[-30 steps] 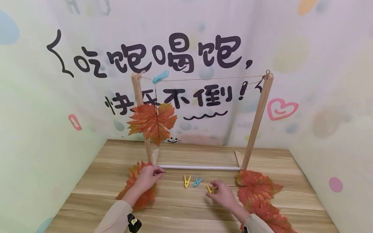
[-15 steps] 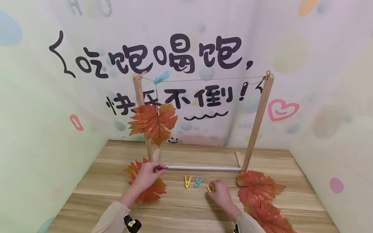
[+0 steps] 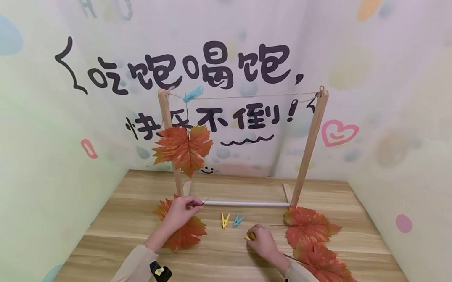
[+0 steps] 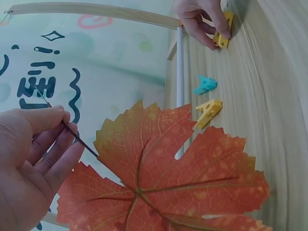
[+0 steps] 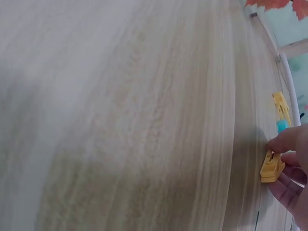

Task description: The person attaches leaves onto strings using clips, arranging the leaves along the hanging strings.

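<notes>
My left hand (image 3: 183,210) pinches the thin dark stem of an orange-red artificial maple leaf (image 4: 144,187) between thumb and fingers. The leaf's blade spreads below the hand, partly hidden by it in the head view. My right hand (image 3: 264,242) holds a yellow clothespin (image 5: 272,168) between thumb and fingers, low over the wooden table (image 3: 228,263). Between the hands lie a second yellow clothespin (image 3: 225,221) and a blue clothespin (image 3: 238,220). Another leaf (image 3: 184,149) hangs by its stem from a light-blue clothespin (image 3: 193,94) on the string.
A wooden frame has a left post (image 3: 166,109), a right post (image 3: 310,149) and a string (image 3: 247,95) tied between their tops. A white rod (image 3: 246,203) joins them at the bottom. Two more leaves, one farther back (image 3: 311,224) and one nearer (image 3: 328,267), lie at the right.
The left hand has moved slightly right with the leaf, whose blade swung rightward. The right hand has picked up the yellow clothespin and turned it, shifting slightly nearer the person.
</notes>
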{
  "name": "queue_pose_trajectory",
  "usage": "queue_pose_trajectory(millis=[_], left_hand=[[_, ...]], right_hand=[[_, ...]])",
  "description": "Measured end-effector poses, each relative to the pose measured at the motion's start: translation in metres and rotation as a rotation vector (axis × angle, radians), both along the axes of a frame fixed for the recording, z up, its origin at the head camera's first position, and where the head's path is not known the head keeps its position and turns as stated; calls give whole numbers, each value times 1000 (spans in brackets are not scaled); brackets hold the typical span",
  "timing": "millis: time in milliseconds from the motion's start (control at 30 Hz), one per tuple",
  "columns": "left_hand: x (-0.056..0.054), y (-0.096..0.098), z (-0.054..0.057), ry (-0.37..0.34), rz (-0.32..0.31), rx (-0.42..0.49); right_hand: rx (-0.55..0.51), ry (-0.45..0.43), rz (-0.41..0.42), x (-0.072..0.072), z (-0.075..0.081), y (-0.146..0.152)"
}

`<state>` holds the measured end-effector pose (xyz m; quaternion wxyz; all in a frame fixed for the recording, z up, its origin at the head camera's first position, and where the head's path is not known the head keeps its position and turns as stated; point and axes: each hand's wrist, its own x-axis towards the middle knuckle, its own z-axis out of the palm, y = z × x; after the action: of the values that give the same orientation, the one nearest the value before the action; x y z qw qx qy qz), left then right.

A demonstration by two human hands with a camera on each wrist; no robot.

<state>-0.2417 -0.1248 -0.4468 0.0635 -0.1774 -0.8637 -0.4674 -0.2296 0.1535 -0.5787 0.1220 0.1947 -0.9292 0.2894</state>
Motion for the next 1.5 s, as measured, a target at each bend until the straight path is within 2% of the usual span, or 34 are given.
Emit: queue_pose_trajectory(millis=[333, 600, 833, 867, 1067, 1100, 1233, 1500], left_hand=[[1, 3, 4, -22, 27, 1], [-5, 4, 11, 14, -23, 50], [-12, 9, 26, 13, -25, 79], [-10, 11, 32, 10, -25, 85], [-19, 16, 43, 34, -24, 122], [-22, 16, 42, 43, -25, 124], [-24, 21, 52, 60, -28, 129], [-29, 29, 78, 86, -23, 164]], right_hand=[[-54, -33, 95, 8, 17, -11], [-121, -103, 161, 13, 46, -12], [-185, -129, 226, 15, 72, -10], [-196, -141, 232, 15, 76, -9], [-236, -179, 247, 13, 94, -4], [-239, -184, 248, 12, 96, -3], [-266, -232, 260, 11, 110, 1], [-227, -227, 289, 12, 144, 8]])
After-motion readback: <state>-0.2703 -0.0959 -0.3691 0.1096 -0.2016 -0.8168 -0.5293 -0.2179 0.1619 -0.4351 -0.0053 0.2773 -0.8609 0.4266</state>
